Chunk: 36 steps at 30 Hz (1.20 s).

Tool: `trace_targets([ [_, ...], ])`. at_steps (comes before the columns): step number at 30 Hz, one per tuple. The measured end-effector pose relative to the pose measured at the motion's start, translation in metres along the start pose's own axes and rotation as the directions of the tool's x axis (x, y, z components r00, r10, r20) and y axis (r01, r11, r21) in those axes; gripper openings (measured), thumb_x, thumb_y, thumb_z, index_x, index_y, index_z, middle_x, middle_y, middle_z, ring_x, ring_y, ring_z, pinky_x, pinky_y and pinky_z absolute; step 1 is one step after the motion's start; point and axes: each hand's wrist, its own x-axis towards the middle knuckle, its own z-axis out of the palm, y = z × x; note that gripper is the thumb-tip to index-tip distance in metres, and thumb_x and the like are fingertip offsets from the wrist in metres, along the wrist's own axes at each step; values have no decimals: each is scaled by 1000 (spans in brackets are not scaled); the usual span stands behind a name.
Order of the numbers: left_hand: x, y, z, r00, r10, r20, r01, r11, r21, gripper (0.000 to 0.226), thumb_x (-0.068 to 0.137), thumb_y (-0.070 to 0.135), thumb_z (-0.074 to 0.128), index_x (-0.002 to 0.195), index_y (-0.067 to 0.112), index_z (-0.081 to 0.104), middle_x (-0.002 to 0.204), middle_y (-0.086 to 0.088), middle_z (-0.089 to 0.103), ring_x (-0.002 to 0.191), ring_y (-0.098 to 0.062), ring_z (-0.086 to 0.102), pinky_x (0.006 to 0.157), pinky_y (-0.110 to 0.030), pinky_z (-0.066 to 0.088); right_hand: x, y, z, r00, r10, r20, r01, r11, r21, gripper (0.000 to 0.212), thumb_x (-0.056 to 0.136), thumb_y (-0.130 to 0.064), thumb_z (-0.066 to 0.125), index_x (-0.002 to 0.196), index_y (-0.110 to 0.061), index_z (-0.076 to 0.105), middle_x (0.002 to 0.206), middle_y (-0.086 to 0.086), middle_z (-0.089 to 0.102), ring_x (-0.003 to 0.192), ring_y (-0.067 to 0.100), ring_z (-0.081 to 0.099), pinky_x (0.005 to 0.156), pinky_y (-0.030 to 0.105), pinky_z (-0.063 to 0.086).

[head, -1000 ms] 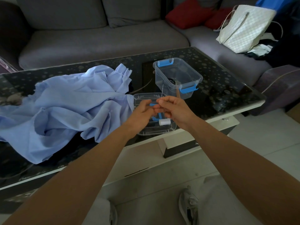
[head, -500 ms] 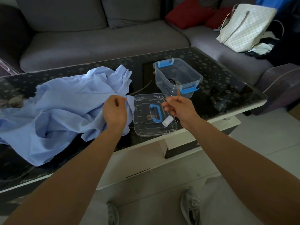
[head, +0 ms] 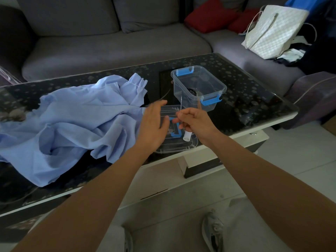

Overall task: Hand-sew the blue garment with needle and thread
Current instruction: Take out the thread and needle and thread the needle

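Note:
The light blue garment lies crumpled on the left half of the black glass table. My right hand pinches a thin needle that points up, over the clear box lid. A white thread spool sits on that lid just below my right hand. My left hand hovers with fingers spread and straight between the garment's edge and the right hand, holding nothing.
A clear plastic box with blue latches stands open behind the lid. A grey sofa runs behind the table, with red cushions and a white bag at the right. My shoes are on the floor below.
My left hand left the right hand, went to the garment's edge, then let go and came back with fingers spread. The right hand kept the needle and shifted slightly.

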Motion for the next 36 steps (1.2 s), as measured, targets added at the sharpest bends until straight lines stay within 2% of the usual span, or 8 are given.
trace_targets([
  [4, 2, -2, 6, 940, -191, 283, 211, 977, -42, 28, 104, 29, 41, 127, 16, 52, 110, -6, 64, 87, -8, 61, 71, -14, 46, -3, -1, 0, 998, -48, 33, 49, 998, -29, 16, 96, -14, 56, 108, -6, 65, 87, 1, 72, 68, 7, 64, 73, 25, 54],
  [8, 9, -5, -4, 970, -226, 93, 230, 973, -34, 19, 99, 19, 51, 90, 14, 67, 84, -1, 64, 76, -13, 58, 68, -23, 47, -1, 0, -4, 1000, -10, -30, 10, 1000, -7, 18, 97, -13, 55, 110, -3, 63, 87, 3, 72, 64, 5, 62, 61, 17, 49],
  [13, 11, -17, -29, 894, -369, -255, 354, 929, -103, 19, 96, 12, 50, 98, 7, 69, 97, -11, 69, 91, -28, 62, 82, -34, 46, 4, 2, -7, 986, 50, -157, -42, 998, 51, 17, 96, -10, 55, 109, -2, 62, 91, 7, 72, 67, 8, 62, 62, 18, 52],
  [19, 10, -33, -39, 745, -456, -487, 487, 871, -70, 28, 101, 16, 42, 116, 6, 64, 115, -12, 64, 107, -26, 61, 80, -18, 38, 5, 1, -5, 976, 64, -210, -47, 995, 82, 16, 96, -9, 56, 108, -2, 62, 88, 3, 70, 66, 6, 61, 57, 10, 50],
  [23, 5, -27, -26, 821, -124, -557, 328, 902, 282, 43, 89, 10, 58, 131, 7, 52, 133, -21, 49, 121, -36, 47, 100, -39, 38, 2, -3, -1, 986, 30, -165, -24, 999, 36, 10, 96, -12, 57, 103, -9, 63, 85, -2, 70, 67, 6, 62, 63, 13, 54],
  [28, 2, -6, -9, 980, 74, -187, -51, 991, 123, 43, 93, 15, 55, 135, 13, 47, 138, -10, 48, 127, -22, 45, 109, -30, 35, -1, -5, 1, 995, -29, -100, 26, 999, -23, 15, 96, -14, 57, 108, -6, 64, 85, -3, 72, 63, 4, 61, 65, 15, 52],
  [32, 0, 4, 4, 964, -74, 255, 107, 988, -115, 48, 103, 26, 45, 148, 19, 31, 144, -4, 47, 131, -17, 46, 103, -23, 40, -6, -6, 1, 998, -62, -8, 62, 998, -17, 17, 96, -11, 56, 109, -4, 64, 79, -4, 69, 63, 5, 59, 64, 15, 51],
  [36, 5, 2, 0, 965, -167, 203, 184, 980, -71, 21, 104, 23, 42, 108, 17, 62, 93, 4, 63, 81, -7, 59, 64, -4, 43, -6, -6, -2, 998, -61, -12, 61, 998, -12, 18, 96, -11, 56, 110, -4, 63, 82, -2, 70, 62, 2, 59, 63, 13, 50],
])
